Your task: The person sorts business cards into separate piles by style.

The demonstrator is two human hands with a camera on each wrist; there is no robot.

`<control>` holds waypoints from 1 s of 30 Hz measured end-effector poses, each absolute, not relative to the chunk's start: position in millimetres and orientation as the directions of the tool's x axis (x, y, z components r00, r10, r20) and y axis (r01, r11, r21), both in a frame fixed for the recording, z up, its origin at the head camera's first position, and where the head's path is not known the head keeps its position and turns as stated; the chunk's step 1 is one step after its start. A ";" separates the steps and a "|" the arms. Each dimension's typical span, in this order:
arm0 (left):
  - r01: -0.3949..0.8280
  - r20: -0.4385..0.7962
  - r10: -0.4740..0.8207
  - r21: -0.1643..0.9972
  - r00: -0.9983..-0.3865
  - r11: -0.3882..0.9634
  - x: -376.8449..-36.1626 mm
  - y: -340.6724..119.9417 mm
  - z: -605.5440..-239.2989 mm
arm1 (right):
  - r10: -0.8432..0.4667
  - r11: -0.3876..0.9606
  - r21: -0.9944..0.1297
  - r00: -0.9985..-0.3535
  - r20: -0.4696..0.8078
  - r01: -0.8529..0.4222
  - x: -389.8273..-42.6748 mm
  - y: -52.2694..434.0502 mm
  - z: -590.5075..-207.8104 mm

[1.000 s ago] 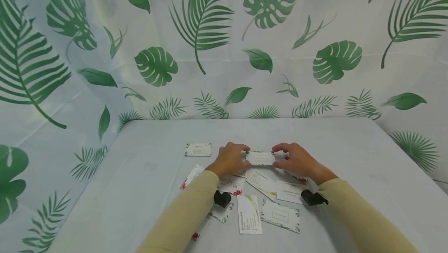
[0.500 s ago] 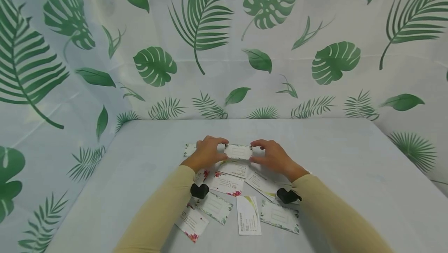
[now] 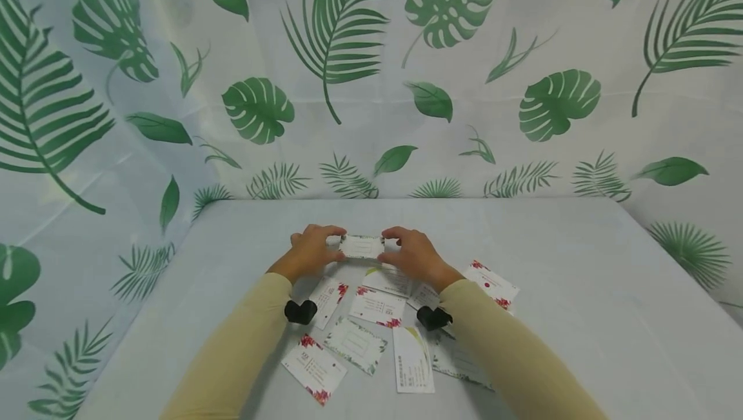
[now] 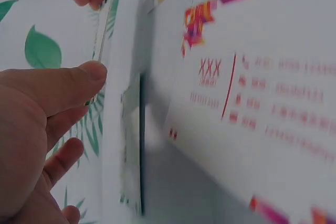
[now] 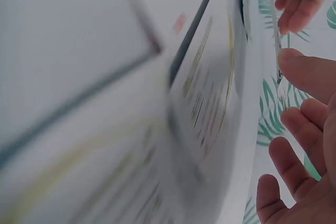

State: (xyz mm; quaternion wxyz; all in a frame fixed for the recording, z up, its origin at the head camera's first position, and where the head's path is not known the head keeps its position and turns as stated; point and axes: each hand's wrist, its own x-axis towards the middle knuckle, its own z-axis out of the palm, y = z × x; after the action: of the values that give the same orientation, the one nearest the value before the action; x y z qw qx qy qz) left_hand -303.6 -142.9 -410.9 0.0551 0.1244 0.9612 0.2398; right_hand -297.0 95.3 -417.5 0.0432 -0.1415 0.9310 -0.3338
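Note:
A small white card with a green leafy border [image 3: 361,247] is held a little above the table between my two hands. My left hand [image 3: 310,251] pinches its left end with thumb and fingers, and my right hand [image 3: 409,253] pinches its right end. In the left wrist view the card [image 4: 103,30] shows edge-on beside my left thumb [image 4: 58,90]. The right wrist view shows the same thin card edge [image 5: 276,45] by my right thumb [image 5: 310,74]. Both arms wear pale yellow sleeves [image 3: 244,349].
Several business cards lie scattered on the grey table [image 3: 580,291] below my hands: a red-flowered card [image 3: 315,368], a leafy-bordered card [image 3: 355,345], a green-swoosh card [image 3: 413,359], another red-flowered card [image 3: 492,283]. A leaf-print cloth [image 3: 371,71] hangs behind.
Both hands have carried the leafy-bordered card leftward and a little further from me. The lone card at the back left is now hidden behind my left hand.

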 end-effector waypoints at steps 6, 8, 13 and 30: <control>0.161 -0.085 0.232 0.496 -0.969 0.854 -306.1 -164.7 -408.4 | -0.318 0.727 -0.642 -0.948 -0.002 -0.243 -304.1 72.1 -416.5; 0.148 -0.097 0.223 0.496 -0.970 0.855 -307.3 -170.1 -408.9 | -0.316 0.731 -0.642 -0.949 -0.016 -0.233 -305.5 65.8 -416.1; 0.127 -0.108 0.205 0.491 -0.973 0.862 -309.7 -183.1 -411.2 | -0.322 0.753 -0.613 -0.946 -0.024 -0.241 -309.0 51.0 -417.4; 0.052 -0.153 0.141 0.475 -0.978 0.878 -311.5 -201.9 -418.4 | -0.339 0.776 -0.584 -0.939 -0.066 -0.239 -318.5 22.5 -429.8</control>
State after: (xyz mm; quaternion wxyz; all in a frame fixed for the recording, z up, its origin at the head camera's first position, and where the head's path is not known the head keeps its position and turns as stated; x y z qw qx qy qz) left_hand -311.5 -201.9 -418.4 0.0918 0.0500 0.9647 0.2416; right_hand -318.5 22.5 -429.8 0.0839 -0.1539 0.9386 -0.2971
